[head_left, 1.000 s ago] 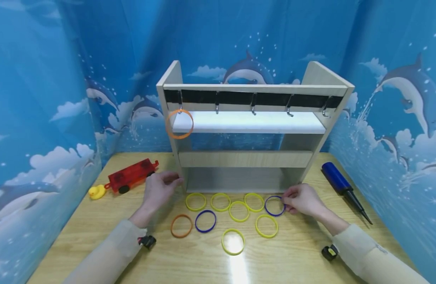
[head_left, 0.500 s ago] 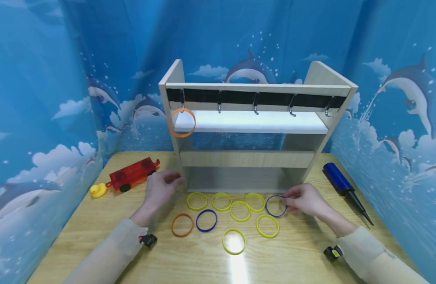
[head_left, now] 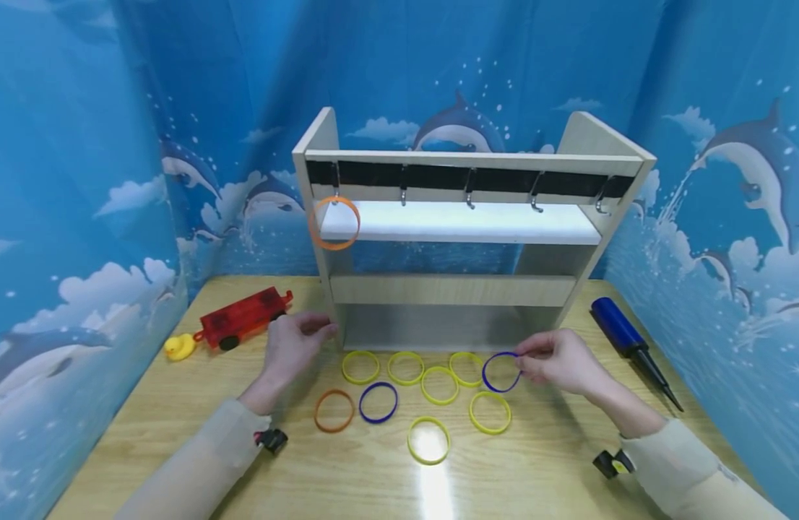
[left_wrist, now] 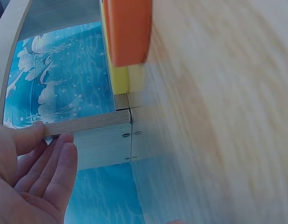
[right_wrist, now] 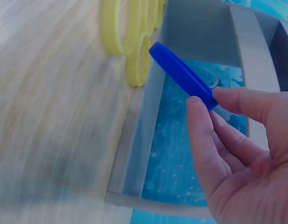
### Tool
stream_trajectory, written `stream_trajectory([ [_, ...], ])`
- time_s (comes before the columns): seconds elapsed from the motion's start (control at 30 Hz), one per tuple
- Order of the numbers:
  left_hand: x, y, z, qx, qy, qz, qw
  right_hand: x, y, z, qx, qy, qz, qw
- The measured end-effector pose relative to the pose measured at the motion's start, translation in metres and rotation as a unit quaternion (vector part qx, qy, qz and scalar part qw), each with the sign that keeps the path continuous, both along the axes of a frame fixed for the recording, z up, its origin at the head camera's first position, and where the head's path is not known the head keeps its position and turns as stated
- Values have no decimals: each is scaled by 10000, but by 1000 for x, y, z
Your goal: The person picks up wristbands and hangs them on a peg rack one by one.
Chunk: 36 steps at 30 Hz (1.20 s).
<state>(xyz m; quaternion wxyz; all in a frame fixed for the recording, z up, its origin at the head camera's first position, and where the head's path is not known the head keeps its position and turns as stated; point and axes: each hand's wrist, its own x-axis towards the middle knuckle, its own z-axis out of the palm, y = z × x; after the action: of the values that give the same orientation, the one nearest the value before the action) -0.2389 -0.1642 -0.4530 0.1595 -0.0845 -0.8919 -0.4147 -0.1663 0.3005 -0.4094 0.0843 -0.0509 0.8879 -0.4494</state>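
Pickup appears under way: the right hand (head_left: 558, 361) has its grip clamped on a blue ring (right_wrist: 181, 73) at its nine o'clock — the left hand (head_left: 293, 345) pinches the rack (head_left: 451, 290). Next move likely calls for a lift toward twelve — to the hooks (head_left: 469, 199).

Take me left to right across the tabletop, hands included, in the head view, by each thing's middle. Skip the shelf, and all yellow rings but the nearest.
Yellow duck, red cart, left hand, orange ring, loose blue ring, nearest yellow ring, held blue ring, right hand, blue pump.
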Motion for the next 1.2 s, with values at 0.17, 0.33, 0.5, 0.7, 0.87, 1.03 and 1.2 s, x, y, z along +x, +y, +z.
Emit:
stream_trajectory([
  [0.17, -1, 1, -1, -2, -83, 14, 10000, 3, -7, 8, -117, 65, 228, 9996],
  [0.33, -1, 1, -1, 30, -185, 17, 9998, 3, -15, 17, -335, 161, 434, 9984],
  [0.5, -1, 2, -1, 40, -196, 54, 9998, 1, -27, 27, -824, 192, 415, 9955],
  [0.7, 0, 1, 0, 111, -224, 30, 9997, 0, -45, 43, -1256, 306, 445, 9906],
  [0.87, -1, 1, 0, 107, -187, 31, 9998, -2, -61, 56, -1678, 414, 455, 9839],
  [1.03, -1, 0, 1, 55, -151, 29, 9999, -5, -77, 71, -1911, 640, 405, 9787],
  [1.2, 0, 0, 3, 74, -168, 46, 9998, -9, -96, 84, -2312, 765, 465, 9688],
])
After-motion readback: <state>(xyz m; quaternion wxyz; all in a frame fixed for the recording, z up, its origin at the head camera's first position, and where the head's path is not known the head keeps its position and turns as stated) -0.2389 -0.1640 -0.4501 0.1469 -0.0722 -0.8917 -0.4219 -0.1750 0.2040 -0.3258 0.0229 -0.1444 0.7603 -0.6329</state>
